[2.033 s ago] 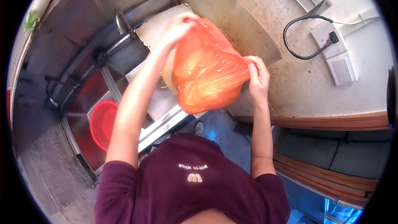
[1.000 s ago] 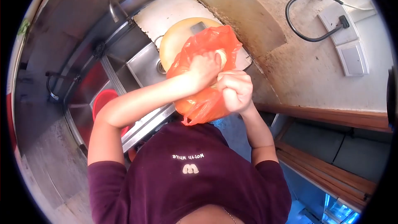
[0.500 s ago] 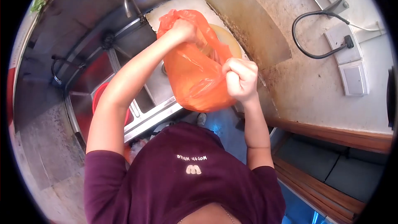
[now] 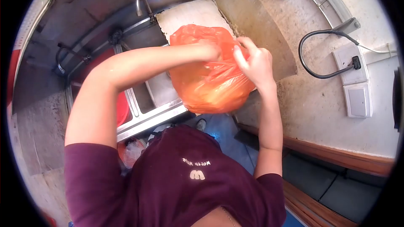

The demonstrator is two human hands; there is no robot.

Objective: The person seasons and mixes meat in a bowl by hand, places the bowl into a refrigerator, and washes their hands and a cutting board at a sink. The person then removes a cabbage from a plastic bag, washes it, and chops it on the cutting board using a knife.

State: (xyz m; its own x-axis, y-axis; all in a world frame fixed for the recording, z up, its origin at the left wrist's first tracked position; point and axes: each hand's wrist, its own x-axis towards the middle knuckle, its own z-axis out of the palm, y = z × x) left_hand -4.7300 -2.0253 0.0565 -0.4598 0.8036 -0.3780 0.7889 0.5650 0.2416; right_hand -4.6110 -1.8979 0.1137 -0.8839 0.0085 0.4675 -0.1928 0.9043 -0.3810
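An orange plastic bag point(image 4: 210, 88), bulging with contents I cannot make out, is in front of me. My left hand point(image 4: 209, 53) reaches across the upper part of the bag, closed on its gathered film; the fingertips are partly hidden. At the bag's right edge, my right hand point(image 4: 257, 64) has thumb and forefinger raised a little apart, with its other fingers curled against the film. Creases in the plastic run between both hands.
Left of the bag is a steel sink point(image 4: 148, 117) with a tap point(image 4: 139, 6) behind it and a red container point(image 4: 123, 108) in it. A pale board point(image 4: 193, 14) lies behind the bag. A black cable point(image 4: 301, 52) hangs on the right wall by the sockets point(image 4: 357, 101).
My left hand has moved right and down from the bag's far rim to its middle. The bag's mouth has drawn together. My right hand has loosened from a fist and shifted slightly right.
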